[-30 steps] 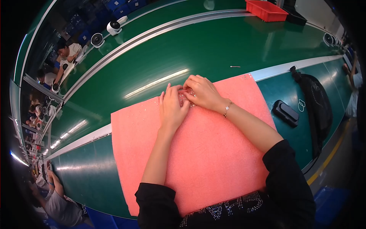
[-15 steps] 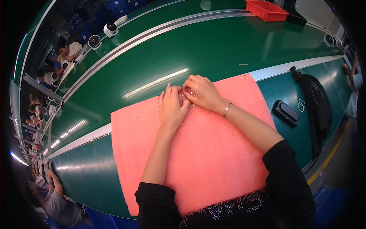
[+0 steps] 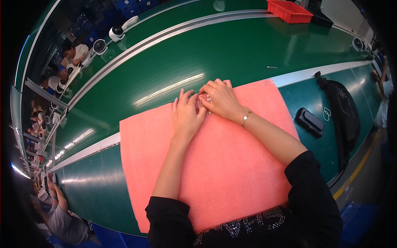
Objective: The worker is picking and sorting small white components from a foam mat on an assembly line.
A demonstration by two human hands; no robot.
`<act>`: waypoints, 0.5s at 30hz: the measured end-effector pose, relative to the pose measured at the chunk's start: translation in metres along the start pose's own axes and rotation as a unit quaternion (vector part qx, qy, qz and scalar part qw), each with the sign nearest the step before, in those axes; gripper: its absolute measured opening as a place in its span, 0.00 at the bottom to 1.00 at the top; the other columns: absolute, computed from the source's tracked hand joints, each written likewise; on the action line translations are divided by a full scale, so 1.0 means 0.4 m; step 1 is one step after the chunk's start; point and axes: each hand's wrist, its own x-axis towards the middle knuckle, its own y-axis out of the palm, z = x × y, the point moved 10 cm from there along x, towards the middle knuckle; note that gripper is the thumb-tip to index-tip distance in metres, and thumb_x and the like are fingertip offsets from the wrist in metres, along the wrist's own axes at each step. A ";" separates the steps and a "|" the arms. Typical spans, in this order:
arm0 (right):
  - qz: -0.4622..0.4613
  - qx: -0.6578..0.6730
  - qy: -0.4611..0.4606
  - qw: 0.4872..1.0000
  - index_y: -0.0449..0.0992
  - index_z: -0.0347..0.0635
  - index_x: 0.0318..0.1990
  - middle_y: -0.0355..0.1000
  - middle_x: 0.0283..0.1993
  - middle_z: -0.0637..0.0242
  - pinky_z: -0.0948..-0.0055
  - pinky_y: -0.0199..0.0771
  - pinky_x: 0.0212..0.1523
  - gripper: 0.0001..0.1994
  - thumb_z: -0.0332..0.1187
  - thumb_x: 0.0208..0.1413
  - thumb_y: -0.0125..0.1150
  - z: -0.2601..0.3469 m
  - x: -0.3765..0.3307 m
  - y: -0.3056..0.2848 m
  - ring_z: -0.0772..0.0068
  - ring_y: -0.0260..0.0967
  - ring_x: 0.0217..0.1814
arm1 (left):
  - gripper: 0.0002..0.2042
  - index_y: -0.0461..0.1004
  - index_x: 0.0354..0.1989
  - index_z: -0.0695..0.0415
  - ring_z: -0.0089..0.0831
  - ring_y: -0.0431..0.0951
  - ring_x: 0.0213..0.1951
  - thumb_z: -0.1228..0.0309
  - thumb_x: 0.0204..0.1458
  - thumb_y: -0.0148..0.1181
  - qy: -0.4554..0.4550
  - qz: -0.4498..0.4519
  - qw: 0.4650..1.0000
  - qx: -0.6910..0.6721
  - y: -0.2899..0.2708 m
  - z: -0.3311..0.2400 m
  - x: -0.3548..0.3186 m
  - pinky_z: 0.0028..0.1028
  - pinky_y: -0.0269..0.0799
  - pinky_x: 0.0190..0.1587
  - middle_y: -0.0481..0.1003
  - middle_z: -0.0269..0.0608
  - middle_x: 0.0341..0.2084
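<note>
A salmon-pink towel-like mat [image 3: 231,169] lies on the green workbench in front of me. Both my hands rest at its far edge. My left hand [image 3: 187,115] lies flat, fingers spread, on the mat. My right hand [image 3: 219,98] is curled beside it, fingertips touching the left hand's fingers. Several tiny shiny beads or studs [image 3: 205,100] sit between the two hands, and more are scattered on the mat near its far-left and far-right edges. Whether either hand pinches one is hidden by the fingers. A thin bracelet [image 3: 246,118] is on my right wrist.
A green conveyor belt [image 3: 198,53] with silver rails runs behind the mat. A black oblong case [image 3: 309,122] and a black bag [image 3: 343,115] lie to the right. A red bin [image 3: 289,10] stands far right. Other people sit at the far left.
</note>
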 end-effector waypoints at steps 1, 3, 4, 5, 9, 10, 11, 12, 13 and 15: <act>-0.003 0.000 -0.003 1.000 0.76 0.43 0.36 0.70 0.34 0.68 0.66 0.56 0.45 0.10 0.38 0.49 0.59 0.004 0.002 -0.001 0.68 0.64 0.39 | 0.18 0.71 0.47 0.60 0.46 0.58 0.62 0.64 0.49 0.52 -0.006 0.001 1.000 -0.004 -0.002 0.005 -0.001 0.44 0.52 0.62 0.67 0.46 0.52; -0.006 0.002 -0.007 1.000 0.76 0.43 0.35 0.70 0.34 0.68 0.66 0.56 0.44 0.10 0.38 0.48 0.59 0.009 0.004 0.001 0.68 0.64 0.39 | 0.18 0.70 0.46 0.61 0.47 0.58 0.61 0.66 0.47 0.53 -0.010 -0.007 1.000 -0.019 -0.010 0.007 -0.002 0.46 0.51 0.62 0.68 0.48 0.51; -0.008 0.007 -0.005 1.000 0.76 0.43 0.34 0.69 0.34 0.68 0.66 0.57 0.44 0.10 0.38 0.49 0.59 0.011 0.004 -0.001 0.68 0.64 0.39 | 0.18 0.70 0.45 0.62 0.47 0.58 0.61 0.68 0.45 0.54 -0.012 -0.013 0.999 -0.038 -0.016 0.007 -0.003 0.47 0.50 0.62 0.68 0.50 0.50; -0.010 0.012 -0.003 1.000 0.76 0.43 0.34 0.69 0.34 0.68 0.66 0.57 0.44 0.10 0.38 0.49 0.60 0.012 0.004 -0.002 0.68 0.64 0.39 | 0.18 0.70 0.45 0.62 0.47 0.58 0.61 0.68 0.45 0.54 -0.012 -0.013 0.999 -0.038 -0.016 0.008 -0.004 0.47 0.50 0.62 0.68 0.50 0.50; -0.015 0.028 -0.009 0.999 0.76 0.43 0.33 0.69 0.34 0.68 0.66 0.58 0.43 0.10 0.39 0.49 0.60 0.014 0.002 -0.007 0.67 0.64 0.39 | 0.15 0.68 0.43 0.61 0.46 0.63 0.57 0.70 0.46 0.55 -0.006 -0.041 0.997 -0.071 -0.029 0.004 -0.005 0.47 0.52 0.60 0.71 0.47 0.45; -0.007 0.036 -0.010 0.999 0.76 0.42 0.32 0.69 0.34 0.68 0.66 0.59 0.42 0.09 0.38 0.49 0.60 0.022 0.003 -0.008 0.67 0.64 0.38 | 0.14 0.68 0.42 0.60 0.46 0.67 0.55 0.71 0.47 0.55 -0.002 -0.042 0.997 -0.066 -0.034 0.001 -0.005 0.47 0.54 0.60 0.72 0.46 0.44; 0.001 0.043 -0.011 0.999 0.75 0.42 0.31 0.69 0.34 0.68 0.67 0.60 0.41 0.09 0.38 0.49 0.60 0.027 0.004 -0.006 0.67 0.65 0.38 | 0.14 0.68 0.42 0.60 0.46 0.67 0.55 0.71 0.47 0.55 -0.002 -0.042 0.997 -0.065 -0.040 0.000 -0.006 0.47 0.54 0.60 0.72 0.46 0.44; 0.001 0.045 -0.012 0.999 0.75 0.42 0.31 0.69 0.34 0.68 0.67 0.60 0.41 0.09 0.38 0.49 0.60 0.027 0.005 -0.002 0.67 0.65 0.38 | 0.12 0.68 0.42 0.60 0.44 0.69 0.51 0.72 0.48 0.54 -0.016 -0.040 0.996 -0.082 -0.046 0.005 -0.007 0.46 0.56 0.58 0.72 0.44 0.42; -0.013 0.056 -0.020 0.998 0.75 0.41 0.30 0.69 0.33 0.67 0.67 0.60 0.40 0.09 0.37 0.49 0.61 0.029 0.005 -0.005 0.66 0.65 0.37 | 0.10 0.68 0.41 0.60 0.43 0.72 0.47 0.73 0.50 0.53 -0.029 -0.039 0.994 -0.100 -0.048 0.011 -0.008 0.45 0.57 0.57 0.73 0.43 0.39; -0.026 0.068 -0.028 0.997 0.74 0.41 0.29 0.68 0.31 0.67 0.67 0.61 0.39 0.09 0.37 0.49 0.61 0.032 0.004 -0.009 0.66 0.66 0.36 | 0.10 0.69 0.41 0.59 0.41 0.72 0.44 0.74 0.50 0.52 -0.016 -0.051 0.994 -0.096 -0.053 0.012 -0.010 0.44 0.59 0.56 0.73 0.42 0.37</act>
